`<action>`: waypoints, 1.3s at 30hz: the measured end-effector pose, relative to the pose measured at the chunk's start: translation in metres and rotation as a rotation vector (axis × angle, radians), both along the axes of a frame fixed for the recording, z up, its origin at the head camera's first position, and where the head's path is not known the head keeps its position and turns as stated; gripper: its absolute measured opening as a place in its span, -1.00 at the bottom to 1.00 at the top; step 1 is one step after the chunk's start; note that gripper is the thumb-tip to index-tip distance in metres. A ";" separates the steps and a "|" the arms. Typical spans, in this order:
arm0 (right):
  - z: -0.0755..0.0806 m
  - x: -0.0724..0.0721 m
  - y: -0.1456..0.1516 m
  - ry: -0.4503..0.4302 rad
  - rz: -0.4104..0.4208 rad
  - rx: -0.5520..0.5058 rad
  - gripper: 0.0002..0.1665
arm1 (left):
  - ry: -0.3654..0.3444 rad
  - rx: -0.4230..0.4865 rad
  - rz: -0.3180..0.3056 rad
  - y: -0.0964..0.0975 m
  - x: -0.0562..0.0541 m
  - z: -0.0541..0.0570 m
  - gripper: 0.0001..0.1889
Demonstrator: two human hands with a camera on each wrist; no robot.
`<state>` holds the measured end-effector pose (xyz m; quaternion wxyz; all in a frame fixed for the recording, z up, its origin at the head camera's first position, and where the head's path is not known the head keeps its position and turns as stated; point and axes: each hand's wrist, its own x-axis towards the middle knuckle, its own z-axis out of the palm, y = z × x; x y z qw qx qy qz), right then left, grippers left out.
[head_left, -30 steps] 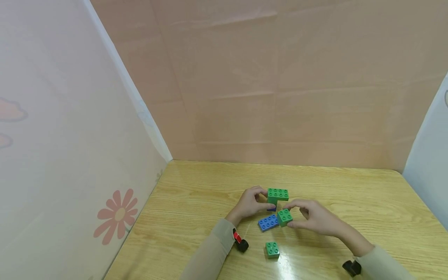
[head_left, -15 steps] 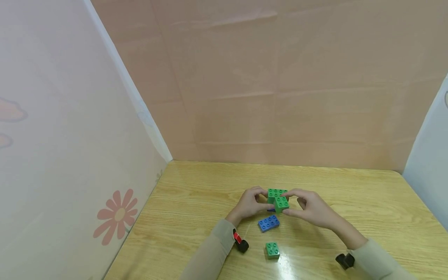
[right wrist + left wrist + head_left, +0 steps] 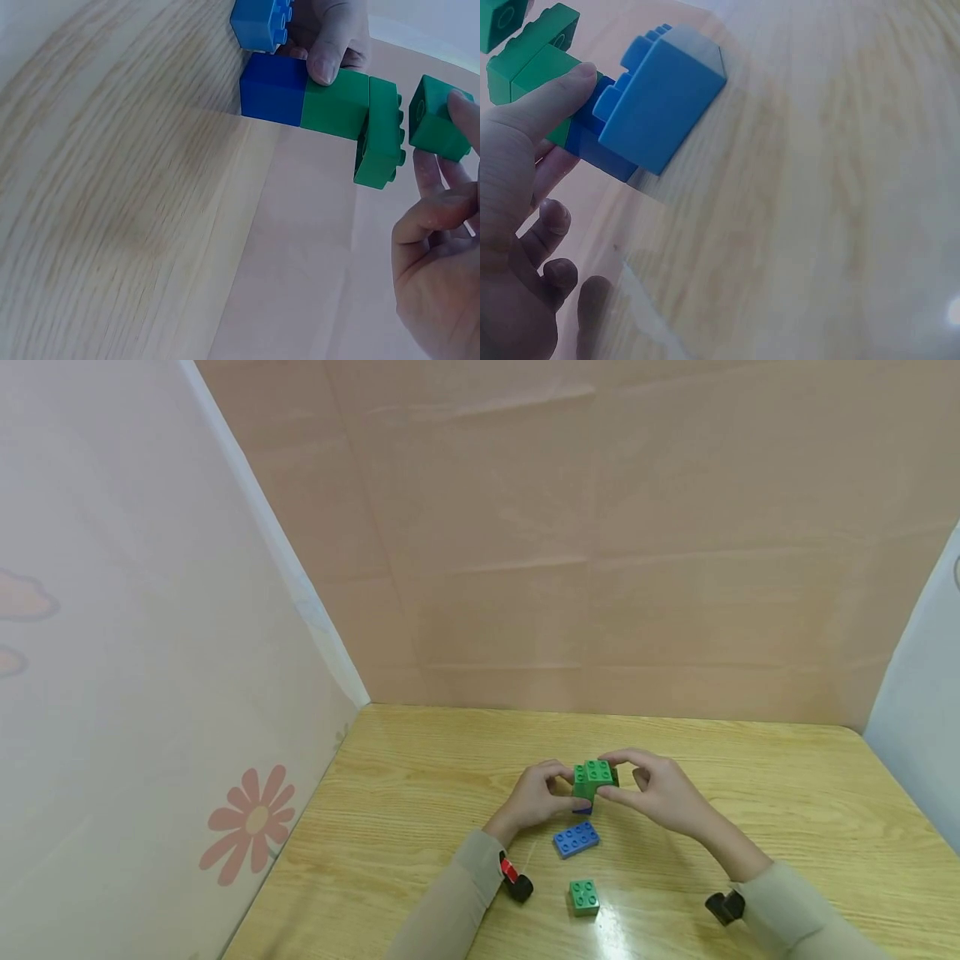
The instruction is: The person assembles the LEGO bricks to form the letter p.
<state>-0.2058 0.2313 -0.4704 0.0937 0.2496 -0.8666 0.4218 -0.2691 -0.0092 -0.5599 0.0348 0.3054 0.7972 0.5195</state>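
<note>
My left hand [image 3: 534, 800] grips a small upright stack between thumb and fingers. In the right wrist view its parts show: a dark blue square brick [image 3: 271, 90] at the bottom, a green square brick [image 3: 337, 105] in the middle and a long green brick [image 3: 380, 124] on top, overhanging one side. My right hand [image 3: 660, 789] pinches another green square brick [image 3: 431, 120] over the long one. A narrow gap separates the two in the right wrist view. A lighter blue long brick [image 3: 576, 840] lies just in front of the stack.
One loose green square brick [image 3: 584, 898] sits nearer the front of the wooden table [image 3: 420, 752]. A brown-pink sheet [image 3: 600, 568] hangs behind the table, and a pale panel with flower print [image 3: 150, 693] rises on the left.
My right hand has moved up, away from me and slightly left, bringing its green square brick from beside the blue long brick to over the stack. The left hand keeps its place.
</note>
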 end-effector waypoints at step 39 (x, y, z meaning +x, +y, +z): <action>-0.003 -0.016 -0.013 -0.104 -0.071 -0.044 -0.48 | 0.018 0.000 0.001 0.001 -0.001 -0.001 -0.73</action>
